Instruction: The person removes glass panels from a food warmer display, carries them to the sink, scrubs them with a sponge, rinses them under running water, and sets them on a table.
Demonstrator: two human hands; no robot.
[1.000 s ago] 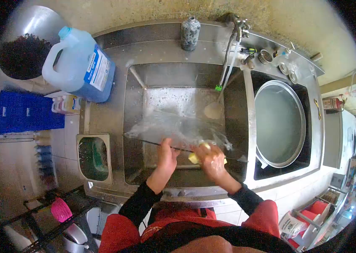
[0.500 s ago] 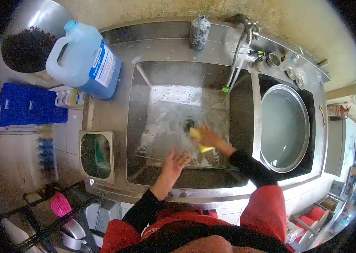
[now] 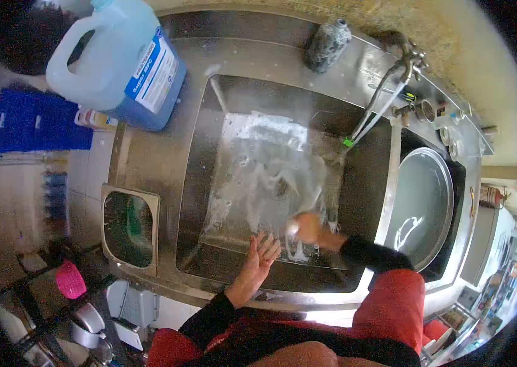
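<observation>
Foamy water spreads over the floor of the steel sink (image 3: 206,254). My right hand (image 3: 315,232) is low in the basin, near its front side, with fingers closed and blurred by motion. A small pale patch shows at its fingertips; the yellow sponge it held a moment earlier is mostly hidden now. To its left, my left hand (image 3: 263,252) is held palm up with fingers apart, over the front of the basin, holding nothing.
A large jug of blue liquid (image 3: 142,67) stands at the sink's left. The tap (image 3: 387,85) hangs over the right side. Farther right sits a round pan of cloudy water (image 3: 427,211). A steel container (image 3: 130,229) is on the left ledge; a grey bottle (image 3: 327,46) stands behind.
My right hand has moved slightly nearer me, and the yellow sponge no longer shows clearly. My left hand has turned palm up. The view has tilted, and foam covers the drain area.
</observation>
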